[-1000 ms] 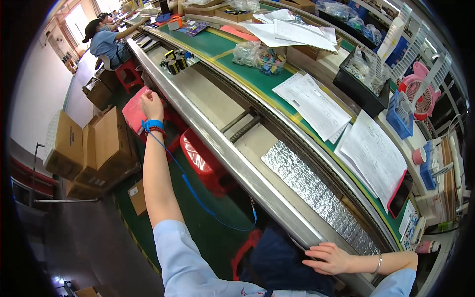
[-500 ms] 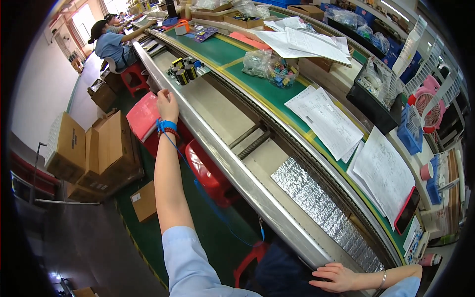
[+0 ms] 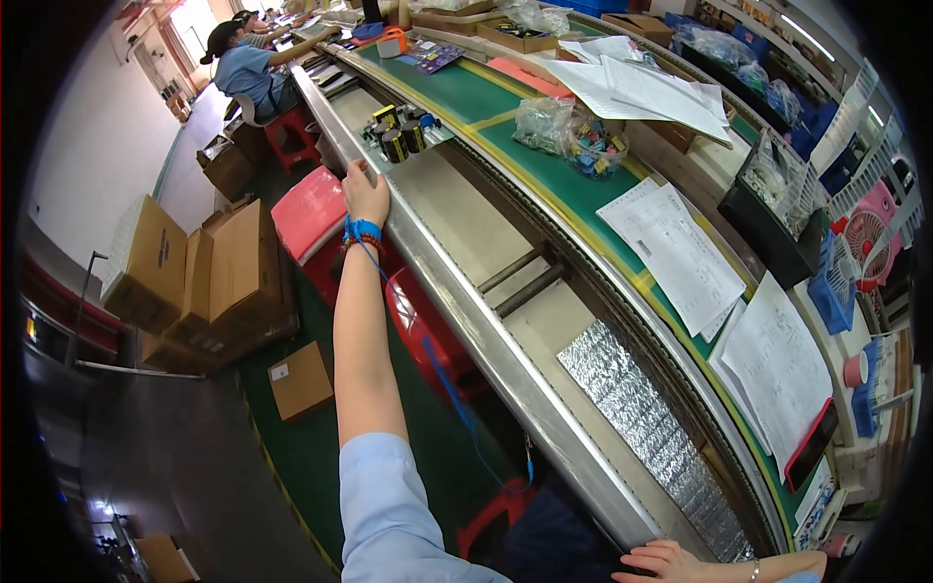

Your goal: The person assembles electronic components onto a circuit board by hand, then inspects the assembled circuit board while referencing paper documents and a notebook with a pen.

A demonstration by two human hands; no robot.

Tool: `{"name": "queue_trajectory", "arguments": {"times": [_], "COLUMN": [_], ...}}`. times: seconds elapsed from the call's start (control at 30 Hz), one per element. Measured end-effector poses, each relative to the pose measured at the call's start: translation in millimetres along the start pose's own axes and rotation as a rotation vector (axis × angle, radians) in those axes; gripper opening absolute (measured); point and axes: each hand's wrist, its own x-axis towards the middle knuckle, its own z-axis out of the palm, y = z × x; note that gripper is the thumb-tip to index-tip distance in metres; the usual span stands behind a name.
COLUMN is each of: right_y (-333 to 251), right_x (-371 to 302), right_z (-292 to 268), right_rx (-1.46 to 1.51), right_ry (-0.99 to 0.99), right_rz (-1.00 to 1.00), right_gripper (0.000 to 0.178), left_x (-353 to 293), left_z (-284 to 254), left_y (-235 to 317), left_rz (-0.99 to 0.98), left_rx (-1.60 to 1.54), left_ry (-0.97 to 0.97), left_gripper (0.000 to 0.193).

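Observation:
My left hand (image 3: 367,197) reaches out to the metal rail (image 3: 457,291) of the conveyor line, with a blue wrist strap (image 3: 362,231) on its wrist. Its fingers are loosely bent at the rail's edge, and nothing shows in them. Just beyond it sits a circuit board (image 3: 435,137) carrying black cylindrical capacitors (image 3: 394,146). At the lower edge, my right hand (image 3: 665,563) lies on the near end of the rail, fingers apart and holding nothing. A silver bubble-foil sheet (image 3: 651,428) lies flat in the conveyor channel close to it.
Red stools (image 3: 428,325) stand below the rail, cardboard boxes (image 3: 228,262) at left. Across the conveyor lie paper sheets (image 3: 671,253), a phone (image 3: 811,445) and a tub of small coloured parts (image 3: 596,154). A co-worker (image 3: 251,73) sits farther up the line.
My left hand has moved closer to the circuit board and onto the rail's edge. The whole view has shifted slightly. My right hand stays on the rail.

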Motion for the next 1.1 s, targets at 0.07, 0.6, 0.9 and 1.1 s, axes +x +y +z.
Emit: {"name": "queue_trajectory", "arguments": {"times": [0.07, 0.6, 0.9, 1.1], "right_y": [-7.6, 0.2, -7.0, -11.6], "right_x": [-0.7, 0.6, 2.1, 1.2], "right_z": [-2.6, 0.8, -6.4, 1.9], "right_rx": [-0.014, 0.011, -0.207, -0.26], "right_ry": [0.0, 0.068, -0.054, 0.074], "right_rz": [0.05, 0.003, 0.07, 0.09], "right_gripper": [0.039, 0.038, 0.045, 0.045], "left_x": [3.0, 22.0, -4.8, -45.9], "left_z": [25.7, 14.3, 3.0, -20.0], "left_y": [16.4, -1.7, 16.5, 52.9], "left_rz": [0.013, -0.086, -0.008, 0.063], "left_rx": [0.001, 0.129, -0.008, -0.04], "left_ry": [-0.047, -0.289, -0.296, -0.29], "left_gripper": [0.043, 0.039, 0.023, 0.016]}}
